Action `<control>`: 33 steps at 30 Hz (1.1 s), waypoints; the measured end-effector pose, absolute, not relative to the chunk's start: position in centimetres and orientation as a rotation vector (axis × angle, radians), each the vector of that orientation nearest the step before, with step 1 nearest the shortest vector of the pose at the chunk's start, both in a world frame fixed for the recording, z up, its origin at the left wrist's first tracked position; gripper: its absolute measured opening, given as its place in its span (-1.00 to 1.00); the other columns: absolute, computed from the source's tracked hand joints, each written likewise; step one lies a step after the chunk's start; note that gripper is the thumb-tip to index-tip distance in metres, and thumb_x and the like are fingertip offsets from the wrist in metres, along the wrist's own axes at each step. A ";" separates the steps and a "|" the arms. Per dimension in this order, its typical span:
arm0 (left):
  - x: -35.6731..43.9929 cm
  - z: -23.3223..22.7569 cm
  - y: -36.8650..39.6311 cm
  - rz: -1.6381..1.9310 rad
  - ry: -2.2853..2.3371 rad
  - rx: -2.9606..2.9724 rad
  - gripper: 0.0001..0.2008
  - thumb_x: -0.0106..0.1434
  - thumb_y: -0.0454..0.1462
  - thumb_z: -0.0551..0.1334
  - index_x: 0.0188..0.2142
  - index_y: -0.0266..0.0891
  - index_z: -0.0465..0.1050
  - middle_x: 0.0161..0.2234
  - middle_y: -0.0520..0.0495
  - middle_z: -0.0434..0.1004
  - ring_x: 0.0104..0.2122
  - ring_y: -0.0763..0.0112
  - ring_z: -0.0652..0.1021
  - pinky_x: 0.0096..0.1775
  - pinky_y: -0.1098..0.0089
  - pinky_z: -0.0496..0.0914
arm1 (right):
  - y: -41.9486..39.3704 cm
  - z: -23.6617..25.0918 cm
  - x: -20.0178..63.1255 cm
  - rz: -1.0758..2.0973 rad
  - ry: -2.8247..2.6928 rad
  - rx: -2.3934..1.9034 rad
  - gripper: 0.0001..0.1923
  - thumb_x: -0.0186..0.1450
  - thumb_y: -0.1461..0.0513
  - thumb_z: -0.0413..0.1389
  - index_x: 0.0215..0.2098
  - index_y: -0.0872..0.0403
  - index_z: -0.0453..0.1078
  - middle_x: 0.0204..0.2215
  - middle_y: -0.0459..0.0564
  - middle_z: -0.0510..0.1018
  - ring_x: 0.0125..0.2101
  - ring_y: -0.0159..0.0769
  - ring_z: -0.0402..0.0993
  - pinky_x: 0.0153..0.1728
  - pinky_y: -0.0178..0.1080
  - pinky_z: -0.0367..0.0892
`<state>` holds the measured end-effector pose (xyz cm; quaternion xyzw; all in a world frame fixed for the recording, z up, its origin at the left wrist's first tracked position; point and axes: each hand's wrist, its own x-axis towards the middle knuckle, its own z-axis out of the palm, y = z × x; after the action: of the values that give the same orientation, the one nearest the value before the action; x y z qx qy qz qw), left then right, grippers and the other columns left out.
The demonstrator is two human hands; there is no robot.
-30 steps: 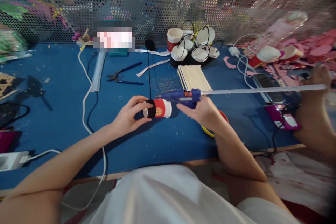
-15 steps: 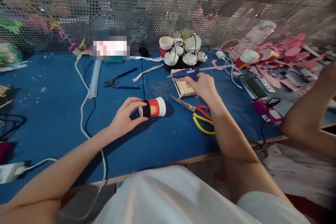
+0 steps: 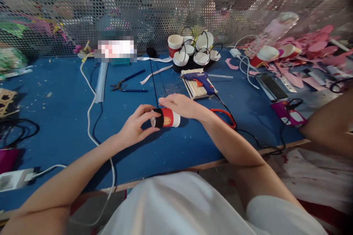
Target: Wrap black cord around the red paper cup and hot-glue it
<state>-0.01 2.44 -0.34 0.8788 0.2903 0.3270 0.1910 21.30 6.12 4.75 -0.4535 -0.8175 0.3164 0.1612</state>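
A small red paper cup (image 3: 168, 118) lies on its side on the blue table (image 3: 60, 95), its bottom end wrapped in black yarn. My left hand (image 3: 136, 125) grips that wrapped end. My right hand (image 3: 180, 105) hovers just over the cup with fingers stretched out flat, fingertips at the black yarn strand (image 3: 153, 77) that runs up to a yarn ball at the back. The blue glue gun (image 3: 200, 79) rests on a stack of wooden sticks (image 3: 194, 88) behind my right hand.
Finished cups with black handles (image 3: 193, 53) cluster at the back. Pliers (image 3: 128, 83) lie left of centre, red-handled scissors (image 3: 224, 115) under my right forearm. A phone (image 3: 270, 85), pink cutouts (image 3: 314, 49) and cables fill the right. Another person's arm (image 3: 328, 123) rests at the right edge.
My right hand carried the glue gun back, set it on the wooden sticks, let go and returned empty over the cup. My left hand kept hold of the cup.
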 end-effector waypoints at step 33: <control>0.5 -0.4 1.6 0.739 0.851 1.795 -0.55 0.10 -0.24 0.33 -0.03 -0.27 0.30 -0.18 -0.11 0.36 -0.32 0.45 0.48 -0.22 0.36 0.46 | 5.7 3.9 20.9 0.850 -1.842 -1.175 -0.74 0.28 0.13 0.03 -0.50 0.09 0.19 -0.56 -0.15 0.27 -0.51 -0.47 0.17 -0.47 -0.32 0.12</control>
<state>0.52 1.64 -0.37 0.7386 0.3503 0.3042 0.4891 20.91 5.73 3.87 -0.4619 -0.7241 0.3342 0.3880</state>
